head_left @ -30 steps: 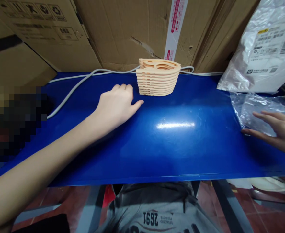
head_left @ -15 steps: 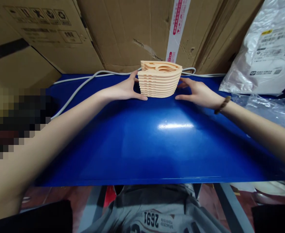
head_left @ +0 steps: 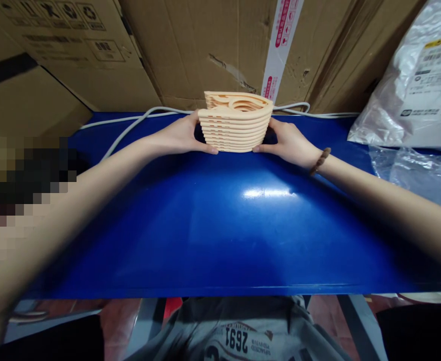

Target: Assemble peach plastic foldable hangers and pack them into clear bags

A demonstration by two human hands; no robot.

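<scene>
A neat stack of flat, peach-coloured plastic pieces (head_left: 235,131) stands near the back of the blue table (head_left: 220,225). Cut-out openings show in the top piece, whose one end is rounded; I cannot tell what the pieces are. My left hand (head_left: 185,135) grips the stack's left end, thumb along the lower front and fingers going behind. At the right end my right hand (head_left: 290,143), with a brown band (head_left: 321,160) on its wrist, presses thumb and fingers against the stack. The fingertips behind the stack are hidden.
Large cardboard boxes (head_left: 190,55) line the table's back and left. A pale cable (head_left: 130,128) runs along the back edge. To the right stand a white plastic parcel (head_left: 412,95) with a label and some clear plastic wrap (head_left: 416,170).
The stack has shifted to the left along the table. My right hand, a little apart from the stack before, has come left and closed on its right end. The left hand still holds its end.
</scene>
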